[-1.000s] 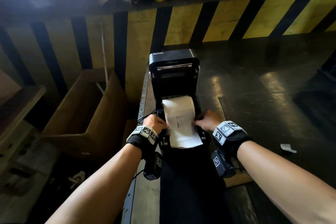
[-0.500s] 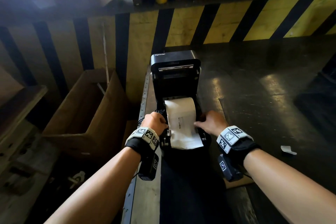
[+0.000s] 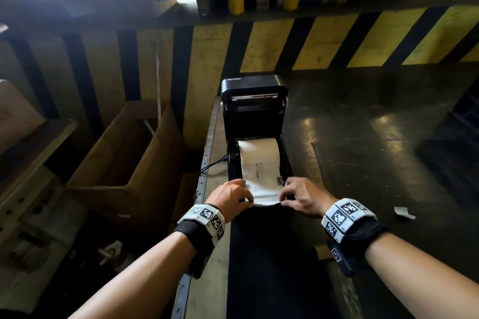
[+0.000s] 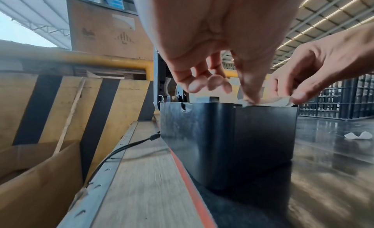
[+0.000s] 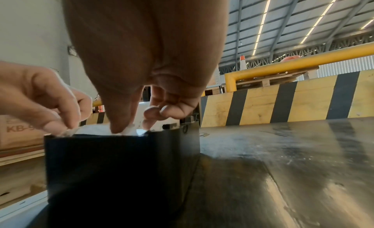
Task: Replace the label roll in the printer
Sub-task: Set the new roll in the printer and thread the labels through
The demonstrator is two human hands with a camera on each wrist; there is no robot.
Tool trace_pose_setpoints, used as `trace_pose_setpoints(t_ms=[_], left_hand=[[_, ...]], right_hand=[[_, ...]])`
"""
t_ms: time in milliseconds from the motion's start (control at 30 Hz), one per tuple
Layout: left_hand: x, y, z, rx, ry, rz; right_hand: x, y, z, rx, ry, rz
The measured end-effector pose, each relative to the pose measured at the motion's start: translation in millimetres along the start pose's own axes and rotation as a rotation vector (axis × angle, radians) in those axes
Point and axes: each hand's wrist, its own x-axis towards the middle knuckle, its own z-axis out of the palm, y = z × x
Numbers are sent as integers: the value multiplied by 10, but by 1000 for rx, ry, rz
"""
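A black label printer (image 3: 254, 111) stands on the dark bench with its lid raised upright. Inside sits a white label roll (image 3: 259, 155), its loose end (image 3: 264, 194) drawn over the printer's front edge. My left hand (image 3: 233, 199) pinches the strip's left corner and my right hand (image 3: 300, 197) pinches its right corner. In the left wrist view my left hand (image 4: 232, 87) presses the paper (image 4: 271, 101) at the top of the printer body (image 4: 232, 143). In the right wrist view my right hand (image 5: 131, 127) holds the paper (image 5: 95, 130) on the printer front (image 5: 113, 167).
An open cardboard box (image 3: 124, 163) stands left of the bench, below its edge. A cable (image 4: 121, 150) runs from the printer's left side. A paper scrap (image 3: 404, 213) lies on the dark surface at right. A yellow-and-black striped barrier (image 3: 337, 41) stands behind.
Both hands have moved from the sides of the roll toward me to the front edge and now pinch the strip's corners. The head view has drawn back a little.
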Motion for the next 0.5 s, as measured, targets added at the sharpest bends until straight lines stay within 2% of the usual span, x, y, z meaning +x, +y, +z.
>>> trace_pose_setpoints(t_ms=[300,500], left_hand=[[-129,4,110,65,29,-12],[-208,13,156,26,147,23]], right_hand=[[-130,-120,83,8,82,-35],[-223,-185,92,-7,98,-52]])
